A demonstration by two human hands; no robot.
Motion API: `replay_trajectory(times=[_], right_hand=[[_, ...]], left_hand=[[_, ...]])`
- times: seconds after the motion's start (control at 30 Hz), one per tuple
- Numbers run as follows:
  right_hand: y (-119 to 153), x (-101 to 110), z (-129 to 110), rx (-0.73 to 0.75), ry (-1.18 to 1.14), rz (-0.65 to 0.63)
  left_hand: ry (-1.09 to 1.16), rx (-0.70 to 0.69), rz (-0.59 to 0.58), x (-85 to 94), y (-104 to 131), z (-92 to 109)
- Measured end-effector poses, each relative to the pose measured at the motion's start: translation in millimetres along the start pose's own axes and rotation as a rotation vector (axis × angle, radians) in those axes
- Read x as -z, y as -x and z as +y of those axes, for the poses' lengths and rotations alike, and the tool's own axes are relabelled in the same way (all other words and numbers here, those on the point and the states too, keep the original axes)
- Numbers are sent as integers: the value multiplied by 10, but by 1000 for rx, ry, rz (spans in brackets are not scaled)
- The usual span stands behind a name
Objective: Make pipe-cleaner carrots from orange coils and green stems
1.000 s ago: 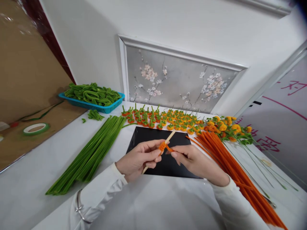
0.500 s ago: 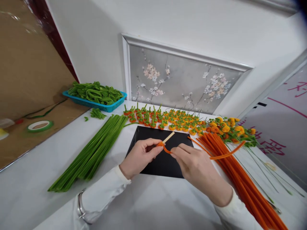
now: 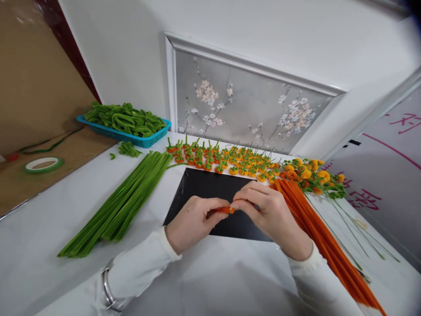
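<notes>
Over a black board (image 3: 194,186), my left hand (image 3: 195,219) pinches a small coil of orange fuzzy stem (image 3: 226,210). My right hand (image 3: 266,210) has its thumb and fingertips closed at the coil's right end, where a bit of a pale stick shows; most of that stick is hidden by the fingers. Behind the board stand rows of small orange and yellow pumpkin-like pieces (image 3: 219,167) with green tops. Long orange fuzzy stems (image 3: 325,237) lie right of my right hand, and long green ones (image 3: 121,206) lie left of my left hand.
A blue tray (image 3: 144,141) of green looped pieces sits at the back left, with short green pieces (image 3: 129,149) before it. Green tape (image 3: 44,164) rests on brown cardboard. Yellow and orange flowers (image 3: 305,174) with thin stems lie at the right. A wall stands behind.
My right hand has moved in beside the coil and no loose orange tail shows between the hands. The pale stick, which pointed up and right, is now mostly hidden. The view has shifted slightly.
</notes>
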State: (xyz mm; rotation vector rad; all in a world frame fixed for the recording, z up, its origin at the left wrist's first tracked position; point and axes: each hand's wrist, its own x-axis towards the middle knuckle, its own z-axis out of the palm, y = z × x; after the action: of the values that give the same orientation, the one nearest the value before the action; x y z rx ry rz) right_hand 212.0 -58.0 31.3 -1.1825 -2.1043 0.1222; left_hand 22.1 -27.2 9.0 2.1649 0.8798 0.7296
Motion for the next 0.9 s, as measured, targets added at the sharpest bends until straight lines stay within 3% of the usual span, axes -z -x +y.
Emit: replay_trajectory(times=[0.27, 0.5, 0.63, 0.9], right_hand=[[-41, -7, 92, -99, -122, -51], [-49, -29, 302, -265, -317, -322], [-53, -67, 324, -318, -462, -399], [-1, -142, 300, -251, -476, -399]], left_hand=[[-76, -50, -32, -35, 21, 1], [-3, -80, 27, -76, 38, 27], [89, -66, 79, -87, 46, 53], [239, -25, 133, -65, 18, 44]])
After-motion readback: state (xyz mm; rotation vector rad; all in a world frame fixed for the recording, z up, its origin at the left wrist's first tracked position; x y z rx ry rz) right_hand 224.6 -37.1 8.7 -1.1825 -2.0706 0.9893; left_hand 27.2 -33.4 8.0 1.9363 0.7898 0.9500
